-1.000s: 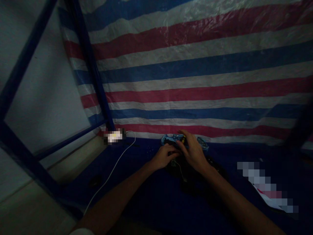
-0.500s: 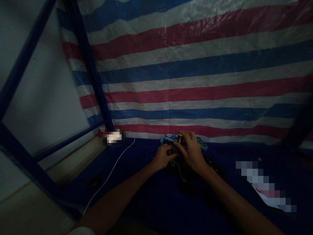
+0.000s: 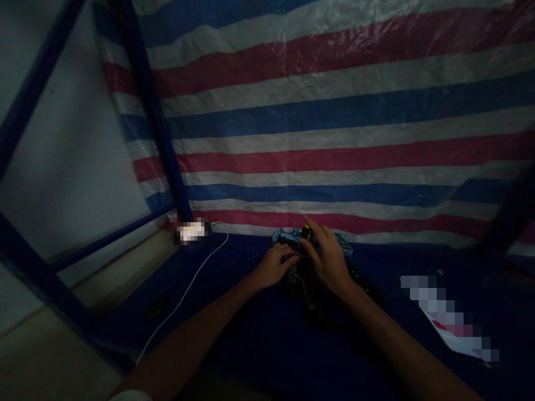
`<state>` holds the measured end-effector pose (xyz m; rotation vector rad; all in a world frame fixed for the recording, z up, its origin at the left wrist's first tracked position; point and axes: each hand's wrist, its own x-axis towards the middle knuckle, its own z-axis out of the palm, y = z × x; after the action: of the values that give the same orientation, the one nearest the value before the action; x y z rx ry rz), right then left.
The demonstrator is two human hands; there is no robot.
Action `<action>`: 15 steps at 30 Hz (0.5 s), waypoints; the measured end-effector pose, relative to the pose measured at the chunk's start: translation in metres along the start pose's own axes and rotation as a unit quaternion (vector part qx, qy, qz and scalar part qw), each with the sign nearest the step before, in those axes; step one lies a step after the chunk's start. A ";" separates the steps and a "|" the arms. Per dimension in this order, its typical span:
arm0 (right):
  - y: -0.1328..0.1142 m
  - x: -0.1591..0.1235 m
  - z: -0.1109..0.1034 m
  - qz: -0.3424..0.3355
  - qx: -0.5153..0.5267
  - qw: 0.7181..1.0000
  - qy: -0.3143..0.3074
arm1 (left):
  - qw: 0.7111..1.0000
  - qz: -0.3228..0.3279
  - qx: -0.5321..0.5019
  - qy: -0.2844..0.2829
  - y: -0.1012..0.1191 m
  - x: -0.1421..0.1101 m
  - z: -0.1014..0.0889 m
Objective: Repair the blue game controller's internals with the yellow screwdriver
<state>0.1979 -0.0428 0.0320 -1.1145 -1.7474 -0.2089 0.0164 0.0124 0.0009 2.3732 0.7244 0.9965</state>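
Observation:
My right hand is closed around a small yellow-and-black handle, which looks like a screwdriver's; its tip is hidden. Close by on the left, my left hand has thumb and fingers pinched together over a dark part I cannot make out. Beneath both hands lies a black device, with a small green circuit board and a thin wire showing. Just behind the fingers is a blue patterned piece, partly covered by the hands.
A white cable runs across the dark blue surface from a bright, blurred-out object. At the right lies a white sheet. Behind hangs a striped tarp; blue metal posts stand left. A dark round object sits front left.
The yellow-and-black handle has tilted slightly in my right hand, whose index finger is now more raised. My left hand has shifted a little, and more of the circuit board shows.

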 end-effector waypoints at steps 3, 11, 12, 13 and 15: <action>0.001 0.000 0.001 -0.006 -0.002 1.000 -0.003 | 1.000 0.009 0.004 -0.003 0.000 -0.001 -0.001; 0.001 -0.001 0.001 -0.006 0.002 1.000 -0.012 | 1.000 0.023 0.001 -0.005 -0.004 -0.003 -0.002; 0.001 0.000 0.001 -0.006 0.002 1.000 -0.014 | 1.000 0.026 -0.002 -0.005 -0.004 -0.003 -0.001; 0.001 0.000 0.001 -0.007 0.003 1.000 -0.016 | 1.000 0.028 -0.003 -0.005 -0.005 -0.003 0.000; 0.001 0.000 0.001 -0.009 0.005 1.000 -0.019 | 1.000 0.028 -0.004 -0.004 -0.006 -0.003 0.002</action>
<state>0.1979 -0.0415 0.0308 -1.1017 -1.7919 -0.1912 0.0144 0.0147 -0.0048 2.4020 0.6532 1.0098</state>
